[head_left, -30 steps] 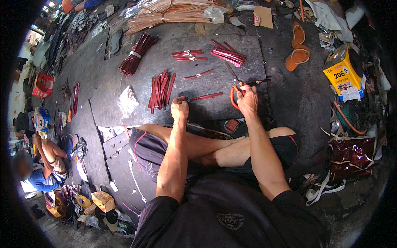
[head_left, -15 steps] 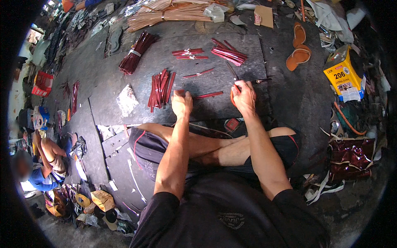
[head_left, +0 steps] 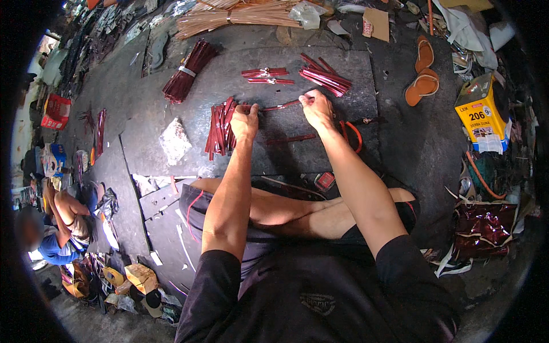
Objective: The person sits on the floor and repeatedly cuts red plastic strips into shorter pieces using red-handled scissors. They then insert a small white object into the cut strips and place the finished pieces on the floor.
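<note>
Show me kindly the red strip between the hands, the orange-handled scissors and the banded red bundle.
Red strip (head_left: 280,106), head view: its middle.
Orange-handled scissors (head_left: 359,137), head view: on an orange handle.
Banded red bundle (head_left: 187,71), head view: on its white band.

L hand (head_left: 245,122) & R hand (head_left: 318,111) hold dk-red strip (head_left: 280,107) btwn them, orange-hdl scissors (head_left: 359,136) nr R.

Clock positions from frame centre. 12: slim flat strip (head_left: 280,106), glossy dark red, whitish patch along it. 11: tied bundle of long thin strips (head_left: 182,82), dark red, white band. Near 12, top rim: sheaf of long flat strips (head_left: 257,22), tan. 2: curved scissor handle (head_left: 358,136), plain orange; farther out, flat sandals (head_left: 423,86), orange-brown, pale edging. Between 2 and 3: box-shaped carton (head_left: 474,106), yellow, white, blue. 6: short-sleeved shirt (head_left: 274,297), black, grey print.
</note>
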The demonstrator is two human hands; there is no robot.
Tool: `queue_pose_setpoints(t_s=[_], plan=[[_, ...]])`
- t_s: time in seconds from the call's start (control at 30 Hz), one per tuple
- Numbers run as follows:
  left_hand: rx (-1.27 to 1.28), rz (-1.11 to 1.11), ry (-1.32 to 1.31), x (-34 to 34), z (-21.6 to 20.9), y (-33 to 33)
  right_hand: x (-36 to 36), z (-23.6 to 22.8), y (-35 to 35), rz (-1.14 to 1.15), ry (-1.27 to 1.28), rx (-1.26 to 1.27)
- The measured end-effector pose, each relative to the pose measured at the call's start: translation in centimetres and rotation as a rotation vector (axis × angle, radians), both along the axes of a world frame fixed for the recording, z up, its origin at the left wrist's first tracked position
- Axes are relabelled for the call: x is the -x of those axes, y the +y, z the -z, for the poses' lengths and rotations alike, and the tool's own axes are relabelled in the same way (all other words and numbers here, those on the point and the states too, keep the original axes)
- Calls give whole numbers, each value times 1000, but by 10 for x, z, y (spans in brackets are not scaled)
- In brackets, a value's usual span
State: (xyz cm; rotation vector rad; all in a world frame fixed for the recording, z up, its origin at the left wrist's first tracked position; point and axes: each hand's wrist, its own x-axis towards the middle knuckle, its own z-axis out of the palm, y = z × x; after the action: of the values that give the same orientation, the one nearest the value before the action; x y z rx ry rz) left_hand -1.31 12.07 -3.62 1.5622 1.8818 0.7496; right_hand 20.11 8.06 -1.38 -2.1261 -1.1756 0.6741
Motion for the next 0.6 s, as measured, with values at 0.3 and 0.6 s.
queue_pose_setpoints(t_s=[0.3,0.6], plan=[[78,82,-221,1,3,-5,-17,4,-27,-163,69,-5],[-136,254,3,-4,3,-15,-1,0,-6,-155,-328,-95]])
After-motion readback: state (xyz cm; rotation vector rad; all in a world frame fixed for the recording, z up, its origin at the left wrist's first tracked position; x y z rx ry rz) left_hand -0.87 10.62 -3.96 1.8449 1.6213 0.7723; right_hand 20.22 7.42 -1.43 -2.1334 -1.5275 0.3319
